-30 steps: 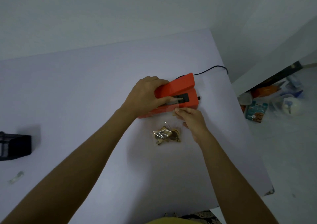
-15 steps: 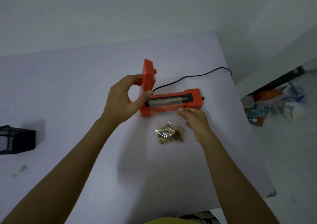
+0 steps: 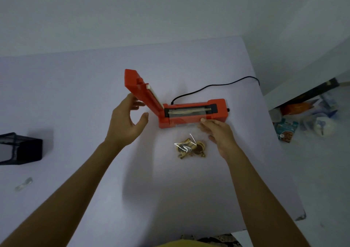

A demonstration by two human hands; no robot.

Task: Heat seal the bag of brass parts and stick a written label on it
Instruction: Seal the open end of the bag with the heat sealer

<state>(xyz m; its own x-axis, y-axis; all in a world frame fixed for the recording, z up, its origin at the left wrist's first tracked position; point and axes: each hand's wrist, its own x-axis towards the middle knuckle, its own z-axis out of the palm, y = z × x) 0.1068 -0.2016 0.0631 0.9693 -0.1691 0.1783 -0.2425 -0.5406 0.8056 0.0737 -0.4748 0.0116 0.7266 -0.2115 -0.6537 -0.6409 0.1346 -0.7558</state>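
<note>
An orange heat sealer (image 3: 195,113) lies on the white table (image 3: 75,95), its lid (image 3: 141,90) swung up at the left end and the sealing strip bare. A clear plastic bag of brass parts (image 3: 190,146) lies in front of it, its top edge laid over the sealer's front. My right hand (image 3: 217,133) pinches that top edge at the sealer's right front. My left hand (image 3: 126,125) hovers just left of the raised lid, fingers spread, holding nothing.
A black power cord (image 3: 212,87) runs from the sealer off the table's right edge. A black mesh holder (image 3: 19,149) stands at the far left, a small clear scrap (image 3: 23,184) near it. Clutter (image 3: 303,121) lies on the floor to the right.
The sealer's lid went from pressed down to raised. My left hand has let go of it and drawn back to the left. My right hand stays on the bag's edge.
</note>
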